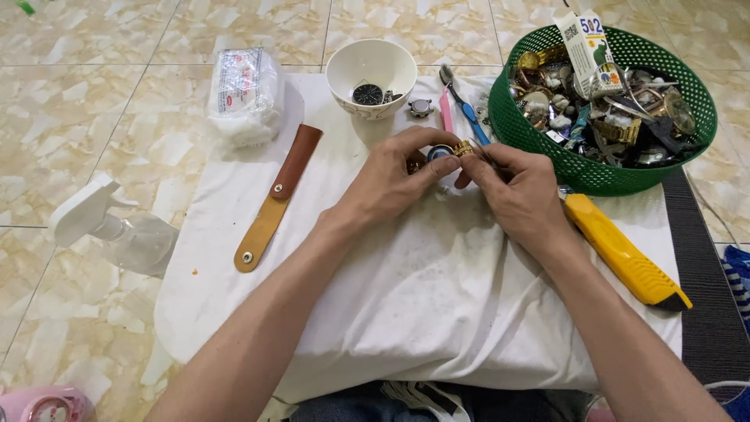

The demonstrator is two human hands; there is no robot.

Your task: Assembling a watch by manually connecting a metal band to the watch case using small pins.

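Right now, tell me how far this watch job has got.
Already done, by the look of it: a dark round part lies in the white bowl, and a small watch case sits beside it. In hand: the left hand and right hand pinch a gold watch between them. Left: the green basket is full of watch pieces.

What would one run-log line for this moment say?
left hand: pinching gold watch | right hand: gripping same watch | beside: green basket, yellow knife | under: white cloth
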